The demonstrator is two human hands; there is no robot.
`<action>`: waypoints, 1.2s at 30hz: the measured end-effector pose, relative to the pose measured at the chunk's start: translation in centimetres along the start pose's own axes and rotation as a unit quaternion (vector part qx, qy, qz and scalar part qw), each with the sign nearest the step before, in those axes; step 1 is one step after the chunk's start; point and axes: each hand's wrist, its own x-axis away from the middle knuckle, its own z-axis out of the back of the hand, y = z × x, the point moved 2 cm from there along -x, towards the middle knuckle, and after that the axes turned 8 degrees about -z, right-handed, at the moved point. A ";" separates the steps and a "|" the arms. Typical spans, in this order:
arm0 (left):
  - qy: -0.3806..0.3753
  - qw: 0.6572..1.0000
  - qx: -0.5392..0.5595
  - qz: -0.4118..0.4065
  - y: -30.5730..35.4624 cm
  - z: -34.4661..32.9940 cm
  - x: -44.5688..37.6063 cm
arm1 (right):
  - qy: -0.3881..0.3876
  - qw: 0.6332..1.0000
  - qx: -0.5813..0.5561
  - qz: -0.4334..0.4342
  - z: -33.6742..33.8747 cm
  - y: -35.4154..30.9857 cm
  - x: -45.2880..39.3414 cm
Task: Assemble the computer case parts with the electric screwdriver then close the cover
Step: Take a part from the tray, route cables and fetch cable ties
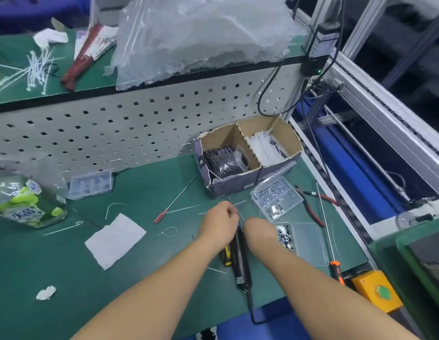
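While both hands meet over the green counter (144, 261), cannot tell exactly what the curled fingers hold. Left hand (219, 223) bent at the wrist, fingers tucked near a thin white tie; right hand (258, 228) curled just beside it, seemingly at the tip of the black screwdriver (240, 261), which lies on the counter between the forearms, cord trailing off the front edge. No computer case plainly in view. Open screw box (276, 197) just beyond the right hand, second tray (309, 241) touching its wrist side. Likely fitting a bit or a screw to the tip. Risks: a small screw slipping from the pinch and vanishing among loose ties; a forearm nudging the tray and spilling screws; the cord snagging and dragging the screwdriver off the edge.
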 end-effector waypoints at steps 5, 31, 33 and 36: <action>-0.035 0.998 0.042 0.016 2.1 -0.1 -0.7 | 0.003 0.975 -0.218 -0.050 5.1 3.4 1.0; -0.236 0.922 0.191 -0.241 46.9 -32.5 17.5 | 0.126 0.777 -0.542 -0.293 4.8 55.2 28.9; -0.214 0.934 0.083 -0.272 47.5 -34.2 17.2 | 0.092 0.804 -0.485 -0.332 3.0 56.5 29.1; -0.210 0.890 -0.144 -0.378 48.8 -36.1 16.1 | 0.046 0.822 -0.425 -0.377 1.1 57.0 29.1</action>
